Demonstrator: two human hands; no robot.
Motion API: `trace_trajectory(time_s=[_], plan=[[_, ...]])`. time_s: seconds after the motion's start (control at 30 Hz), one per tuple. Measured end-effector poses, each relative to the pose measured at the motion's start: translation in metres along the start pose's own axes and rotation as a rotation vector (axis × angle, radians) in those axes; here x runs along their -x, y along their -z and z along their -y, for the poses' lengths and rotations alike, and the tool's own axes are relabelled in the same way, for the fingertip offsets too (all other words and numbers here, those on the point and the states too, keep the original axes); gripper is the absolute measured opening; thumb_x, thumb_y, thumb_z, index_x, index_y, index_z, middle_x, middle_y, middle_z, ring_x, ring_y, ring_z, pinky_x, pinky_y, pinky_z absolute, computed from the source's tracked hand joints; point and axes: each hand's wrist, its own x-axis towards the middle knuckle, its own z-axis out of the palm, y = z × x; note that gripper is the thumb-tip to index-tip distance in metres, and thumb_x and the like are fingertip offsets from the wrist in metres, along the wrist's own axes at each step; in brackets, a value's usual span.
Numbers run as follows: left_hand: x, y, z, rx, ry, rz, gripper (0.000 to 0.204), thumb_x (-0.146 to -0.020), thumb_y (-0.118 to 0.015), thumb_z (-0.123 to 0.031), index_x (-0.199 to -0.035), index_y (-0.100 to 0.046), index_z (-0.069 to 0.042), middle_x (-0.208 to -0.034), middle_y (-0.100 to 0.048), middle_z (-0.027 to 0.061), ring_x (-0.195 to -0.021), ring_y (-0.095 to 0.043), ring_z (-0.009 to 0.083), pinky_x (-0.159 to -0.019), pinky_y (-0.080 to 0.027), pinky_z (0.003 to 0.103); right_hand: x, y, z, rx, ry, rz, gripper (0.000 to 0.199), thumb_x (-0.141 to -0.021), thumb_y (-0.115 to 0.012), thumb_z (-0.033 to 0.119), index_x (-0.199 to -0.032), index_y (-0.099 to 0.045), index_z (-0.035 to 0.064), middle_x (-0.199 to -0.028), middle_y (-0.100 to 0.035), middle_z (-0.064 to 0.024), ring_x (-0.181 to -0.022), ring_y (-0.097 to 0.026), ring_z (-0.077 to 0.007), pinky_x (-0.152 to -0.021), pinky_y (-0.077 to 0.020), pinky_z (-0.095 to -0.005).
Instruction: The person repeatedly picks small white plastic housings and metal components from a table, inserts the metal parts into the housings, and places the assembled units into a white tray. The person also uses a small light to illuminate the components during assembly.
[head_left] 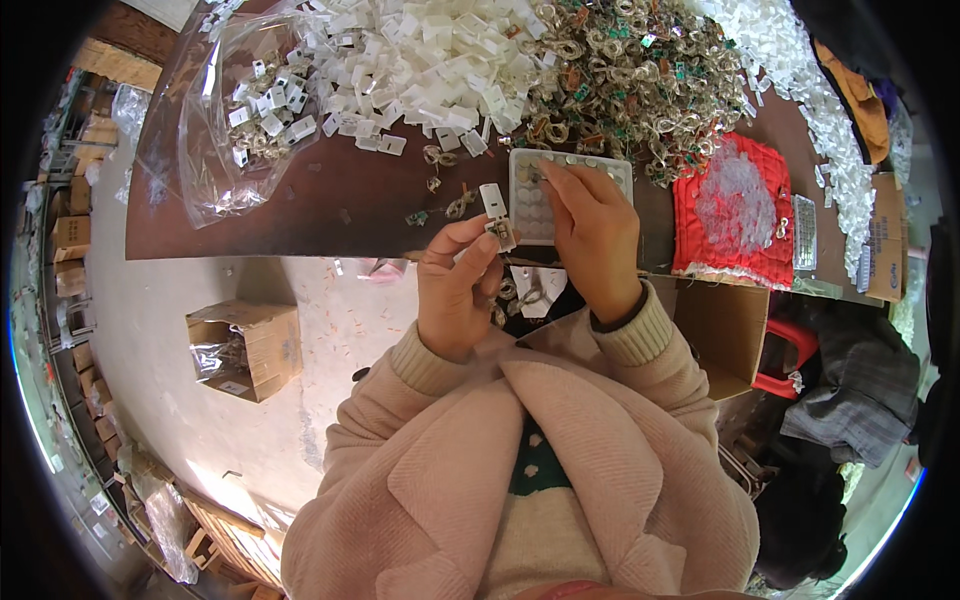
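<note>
A person in a pale pink coat (430, 500) works at a brown table (160, 228), both hands near the middle of the frame. The left hand (458, 290), just left of center, grips a small white plastic case (496, 207) between thumb and fingers, its upper part standing above the fingertips. The right hand (598, 235), just right of center, reaches with bent fingers to the top of a pale tray (532, 212) with rows of round hollows (whether those fingertips pinch anything, one cannot tell). Behind, at top center, spreads a heap of white plastic parts (420, 75); beside it, toward the upper right, lies a tangle of coiled wires (640, 100) with green bits. A clear plastic bag (207, 165) with white pieces (270, 112) sits at upper left, a red cloth (688, 215) bearing clear scraps (738, 190) at right. A cardboard box (270, 350) stands on the floor at left.
</note>
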Motion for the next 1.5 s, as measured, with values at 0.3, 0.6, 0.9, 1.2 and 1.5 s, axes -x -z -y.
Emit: trace_trajectory(time_s=[0.3, 0.6, 0.9, 1.2, 1.5], plan=[[-0.001, 0.003, -0.006, -0.019, 0.009, 0.017, 0.017, -0.096, -0.064, -0.01, -0.113, -0.066, -0.01, -0.102, -0.072, 0.0125, -0.058, -0.047, 0.0072, -0.052, -0.038, 0.02, -0.003, 0.002, 0.005, -0.087, 0.082, 0.026, 0.023, -0.081, -0.07, -0.001, -0.102, -0.071, 0.0058, -0.091, -0.068, -0.0094, -0.08, -0.066, -0.0293, -0.069, -0.0538, -0.0379], [0.005, -0.005, -0.008, -0.024, 0.01, 0.01, 0.021, -0.096, -0.067, -0.009, -0.116, -0.067, -0.005, -0.086, -0.065, -0.0002, -0.064, -0.049, 0.0068, -0.056, -0.04, 0.021, 0.007, 0.016, 0.03, -0.223, 0.247, 0.036, 0.028, -0.075, -0.068, -0.006, -0.102, -0.066, 0.0031, -0.093, -0.068, -0.0102, -0.079, -0.067, -0.0299, -0.068, -0.0539, -0.0389], [0.01, -0.007, -0.007, 0.027, 0.097, -0.052, 0.021, -0.094, -0.069, -0.01, -0.115, -0.07, -0.006, -0.083, -0.065, -0.002, -0.062, -0.048, 0.0063, -0.055, -0.039, 0.021, 0.013, 0.037, 0.036, -0.224, 0.255, 0.159, 0.029, -0.08, -0.071, 0.0, -0.109, -0.069, 0.003, -0.104, -0.07, -0.0117, -0.082, -0.068, -0.0289, -0.072, -0.0534, -0.0359], [0.01, -0.012, -0.003, 0.075, 0.155, 0.093, 0.022, -0.097, -0.065, -0.021, -0.111, -0.061, -0.004, -0.084, -0.064, 0.0004, -0.057, -0.043, 0.0018, -0.052, -0.038, 0.018, 0.019, 0.041, 0.031, -0.522, -0.044, 0.113, 0.028, -0.086, -0.072, 0.009, -0.112, -0.068, 0.0006, -0.1, -0.07, -0.01, -0.085, -0.068, -0.0211, -0.073, -0.0533, -0.032], [0.014, -0.019, -0.007, 0.158, 0.288, 0.155, 0.019, -0.096, -0.063, -0.014, -0.113, -0.062, -0.007, -0.094, -0.067, 0.004, -0.061, -0.047, 0.0043, -0.058, -0.041, 0.021, 0.019, 0.03, 0.019, -1.124, -0.402, 0.17, 0.018, -0.089, -0.068, -0.005, -0.107, -0.068, -0.0045, -0.101, -0.071, -0.0109, -0.091, -0.065, -0.0153, -0.08, -0.0525, -0.0292]])
